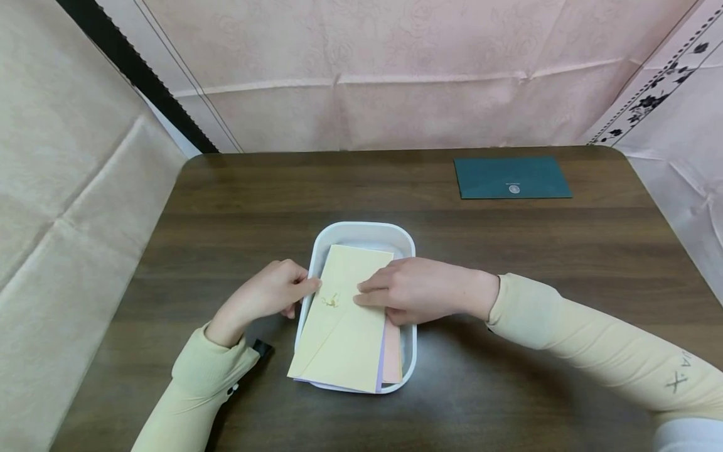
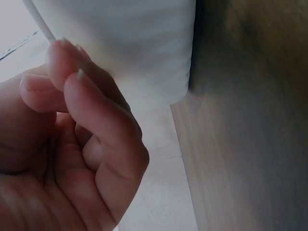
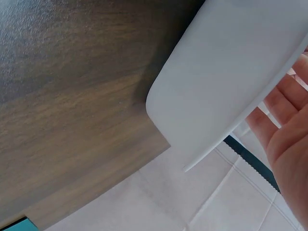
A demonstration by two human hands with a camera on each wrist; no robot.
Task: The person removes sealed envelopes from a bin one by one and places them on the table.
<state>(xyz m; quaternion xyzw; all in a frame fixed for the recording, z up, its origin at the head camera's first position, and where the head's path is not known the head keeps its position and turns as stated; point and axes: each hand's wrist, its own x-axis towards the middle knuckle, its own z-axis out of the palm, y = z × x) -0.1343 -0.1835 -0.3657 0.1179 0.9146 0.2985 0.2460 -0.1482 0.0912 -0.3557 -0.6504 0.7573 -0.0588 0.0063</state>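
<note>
A cream envelope (image 1: 339, 326) with a small gold mark lies slanted on top in a white plastic tray (image 1: 411, 351), its lower end over the near rim. Below it show the edges of a lilac envelope (image 1: 381, 361) and a pink envelope (image 1: 392, 358). My left hand (image 1: 277, 289) pinches the tray's left rim, thumb on the inner side, fingers curled outside. From the right, my right hand (image 1: 418, 289) reaches over the opposite rim, its extended fingers resting on the cream envelope. Its palm side faces the tray wall in the right wrist view.
A dark teal envelope (image 1: 513, 178) with a round silver emblem lies at the far right of the brown wooden table (image 1: 226, 207). Pale cloth (image 1: 395, 113) hangs behind the table and along both sides.
</note>
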